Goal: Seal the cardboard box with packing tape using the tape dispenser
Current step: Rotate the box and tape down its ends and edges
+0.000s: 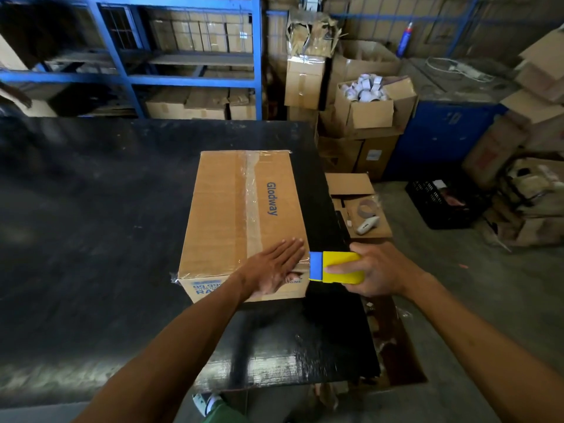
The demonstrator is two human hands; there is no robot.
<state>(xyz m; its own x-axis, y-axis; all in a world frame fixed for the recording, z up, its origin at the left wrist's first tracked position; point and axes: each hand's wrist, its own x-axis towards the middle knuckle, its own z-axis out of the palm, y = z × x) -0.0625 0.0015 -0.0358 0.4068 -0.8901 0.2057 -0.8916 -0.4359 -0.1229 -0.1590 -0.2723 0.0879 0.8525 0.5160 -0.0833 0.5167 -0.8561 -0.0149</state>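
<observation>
The cardboard box (241,221) runs lengthwise up the frame. The left hand (276,267) lies flat, fingers spread, on its near-right corner. Just right, the right hand (377,270) grips the tape dispenser (335,268), blue end touching that corner.

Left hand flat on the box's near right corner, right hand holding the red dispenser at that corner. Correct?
Not quite: the dispenser is yellow with a blue head, not red, as the head view shows. The rest holds: left hand lies flat on the box at its near right corner, right hand holds the dispenser there.
</observation>
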